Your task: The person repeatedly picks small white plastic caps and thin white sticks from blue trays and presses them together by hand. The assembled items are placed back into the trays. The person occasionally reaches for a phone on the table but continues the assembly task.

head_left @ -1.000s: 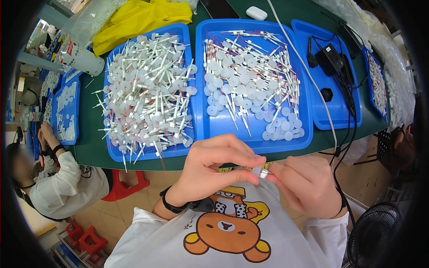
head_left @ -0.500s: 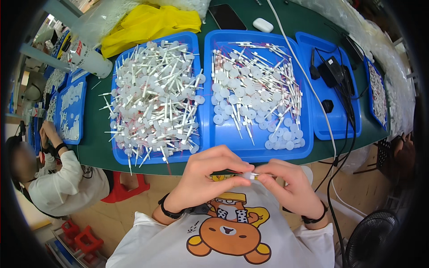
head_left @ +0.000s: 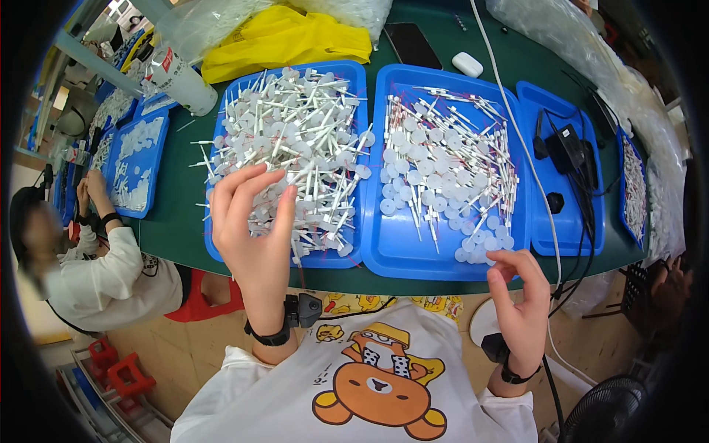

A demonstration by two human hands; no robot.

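Note:
My left hand (head_left: 255,221) hovers over the near left part of a blue tray (head_left: 360,96) heaped with white stick-like parts (head_left: 317,148), fitted with translucent discs and thin red wires. Its fingers are spread, with nothing visible between them. My right hand (head_left: 523,295) is at the near right corner of a second blue tray (head_left: 384,247). Thumb and forefinger are bent and a little apart, close beside a cluster of loose translucent discs (head_left: 480,240). More white sticks with red wires (head_left: 502,170) lie in that tray; whether my fingertips touch a disc is unclear.
Right of the trays, another blue tray (head_left: 545,229) holds a black power adapter (head_left: 566,148) and cables. A white cable (head_left: 509,96) crosses the table. Behind lie a yellow bag (head_left: 288,44), a phone (head_left: 412,46) and a white case (head_left: 467,64). A co-worker (head_left: 96,273) sits at left.
My hands, together at the table's near edge around a small white part, have come apart. The left moved over the left tray, the right toward the discs. The view shifted slightly.

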